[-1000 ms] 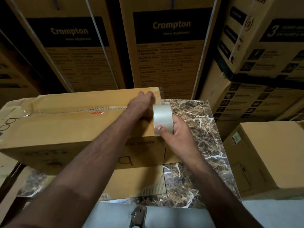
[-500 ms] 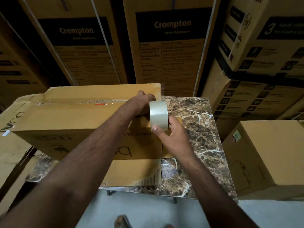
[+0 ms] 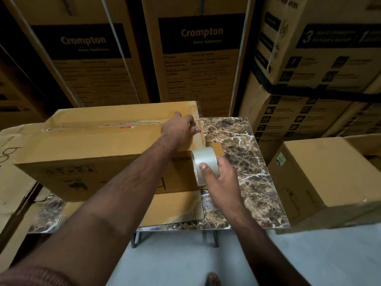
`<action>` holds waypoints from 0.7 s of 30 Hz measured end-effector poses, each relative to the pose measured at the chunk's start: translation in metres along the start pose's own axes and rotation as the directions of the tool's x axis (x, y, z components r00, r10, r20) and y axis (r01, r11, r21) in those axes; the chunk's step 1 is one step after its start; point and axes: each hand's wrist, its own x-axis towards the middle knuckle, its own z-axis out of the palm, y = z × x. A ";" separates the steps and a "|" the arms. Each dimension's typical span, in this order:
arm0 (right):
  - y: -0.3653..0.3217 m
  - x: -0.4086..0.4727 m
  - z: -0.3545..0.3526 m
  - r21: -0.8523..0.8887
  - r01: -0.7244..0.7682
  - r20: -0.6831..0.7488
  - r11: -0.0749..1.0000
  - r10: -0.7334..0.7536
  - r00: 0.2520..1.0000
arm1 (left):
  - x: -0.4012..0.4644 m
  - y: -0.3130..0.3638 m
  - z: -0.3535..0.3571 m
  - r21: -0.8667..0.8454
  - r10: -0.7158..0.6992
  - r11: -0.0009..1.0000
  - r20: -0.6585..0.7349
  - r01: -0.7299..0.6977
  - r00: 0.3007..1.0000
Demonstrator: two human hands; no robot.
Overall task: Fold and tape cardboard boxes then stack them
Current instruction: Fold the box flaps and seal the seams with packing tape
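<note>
A long brown cardboard box (image 3: 86, 145) lies on the marble table (image 3: 243, 157), its top flaps meeting along a centre seam with tape on the left part. My left hand (image 3: 181, 126) presses flat on the right end of the box top, fingers over the seam near the corner. My right hand (image 3: 220, 176) grips a roll of clear tape (image 3: 203, 162) held against the box's right end, below the top edge. A flat piece of cardboard (image 3: 175, 207) lies under the box at the table's front.
Tall stacks of printed Crompton cartons (image 3: 195, 54) stand right behind the table. More cartons (image 3: 321, 65) are piled at the right, and a closed brown box (image 3: 325, 174) sits right of the table. Flattened cardboard (image 3: 8, 162) leans at the left.
My right hand has drawn the tape roll down from the box's top corner over its right end. My left hand stayed pressed on the top, sliding towards the corner.
</note>
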 end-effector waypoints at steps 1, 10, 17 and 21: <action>0.001 -0.007 0.000 -0.012 -0.017 -0.020 1.000 0.017 1.000 | -0.002 0.004 -0.002 0.010 0.003 1.000 0.004 -0.003 1.000; 0.024 -0.035 0.008 -0.144 -0.098 -0.069 0.985 0.089 0.994 | -0.009 -0.010 0.002 -0.045 0.109 0.993 0.062 -0.106 0.992; 0.039 -0.035 0.017 -0.112 -0.169 -0.070 0.979 0.162 0.984 | -0.011 -0.027 -0.011 -0.092 0.292 0.956 0.329 -0.277 0.898; 0.040 -0.030 0.023 -0.103 -0.170 -0.081 0.980 0.162 0.983 | -0.016 -0.023 -0.007 0.052 0.342 0.929 0.264 -0.368 0.902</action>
